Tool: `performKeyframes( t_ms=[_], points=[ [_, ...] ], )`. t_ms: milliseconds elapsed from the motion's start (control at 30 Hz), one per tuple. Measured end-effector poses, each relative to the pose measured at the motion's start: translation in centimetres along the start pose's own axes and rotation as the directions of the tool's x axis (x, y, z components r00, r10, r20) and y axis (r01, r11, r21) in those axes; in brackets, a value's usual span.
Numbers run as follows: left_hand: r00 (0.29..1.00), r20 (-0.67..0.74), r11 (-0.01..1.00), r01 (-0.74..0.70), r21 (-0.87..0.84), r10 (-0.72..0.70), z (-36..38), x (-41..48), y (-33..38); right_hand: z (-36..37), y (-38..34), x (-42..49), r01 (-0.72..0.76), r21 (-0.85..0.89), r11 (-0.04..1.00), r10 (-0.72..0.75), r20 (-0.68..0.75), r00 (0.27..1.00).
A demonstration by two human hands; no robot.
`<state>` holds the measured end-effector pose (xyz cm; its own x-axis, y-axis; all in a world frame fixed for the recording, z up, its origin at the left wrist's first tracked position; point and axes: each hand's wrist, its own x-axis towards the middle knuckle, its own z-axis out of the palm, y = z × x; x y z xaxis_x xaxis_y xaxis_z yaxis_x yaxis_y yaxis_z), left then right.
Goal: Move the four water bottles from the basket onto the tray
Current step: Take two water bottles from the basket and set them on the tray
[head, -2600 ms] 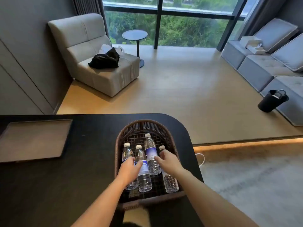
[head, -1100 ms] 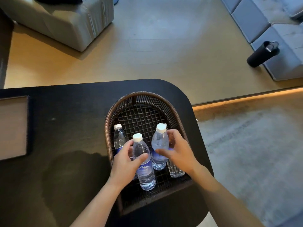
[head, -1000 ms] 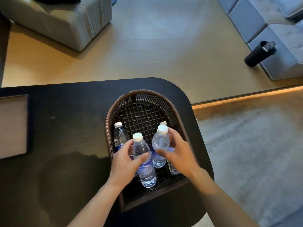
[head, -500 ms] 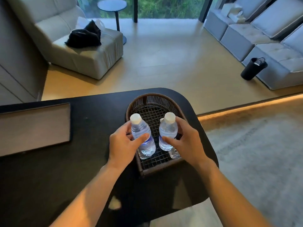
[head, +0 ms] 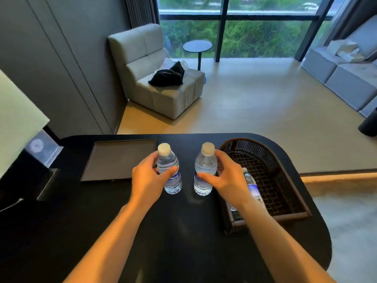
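My left hand (head: pixel 147 181) grips a clear water bottle (head: pixel 169 168) with a white cap, held upright above the black table. My right hand (head: pixel 226 180) grips a second upright water bottle (head: pixel 204 168) beside it. Both bottles are between the dark rectangular tray (head: pixel 119 159) on the left and the brown woven basket (head: pixel 271 160) on the right. In the basket a third bottle (head: pixel 253 187) lies partly hidden behind my right wrist. Another bottle there is mostly hidden by my right hand and forearm.
The black table (head: pixel 183 231) has a rounded right end and drops to the carpet. A lamp shade (head: pixel 16 123) and a small clear stand (head: pixel 41 149) sit at the far left. A grey armchair (head: pixel 159 78) and a round side table (head: pixel 197 46) stand beyond.
Both hands lifted their bottles out of the basket and carried them left, over the bare table between basket and tray. My view swung left and upward.
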<state>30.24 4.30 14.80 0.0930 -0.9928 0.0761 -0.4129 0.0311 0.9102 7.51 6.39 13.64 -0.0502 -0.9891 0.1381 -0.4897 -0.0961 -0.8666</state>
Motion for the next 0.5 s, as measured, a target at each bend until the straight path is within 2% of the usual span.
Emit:
performKeyframes(
  t_ms=[167,500],
  points=[
    [0.995,-0.092,0.992,-0.035,0.123,0.046,-6.4,4.1,-5.2,8.1,-2.7,4.5,-0.037,-0.018,0.999,0.038,0.063,0.997],
    [0.996,-0.084,0.986,0.007,0.165,0.008,-18.4,17.0,-16.2,25.5,-6.1,14.0,-0.147,-0.032,0.989,0.148,0.036,0.988]
  ],
)
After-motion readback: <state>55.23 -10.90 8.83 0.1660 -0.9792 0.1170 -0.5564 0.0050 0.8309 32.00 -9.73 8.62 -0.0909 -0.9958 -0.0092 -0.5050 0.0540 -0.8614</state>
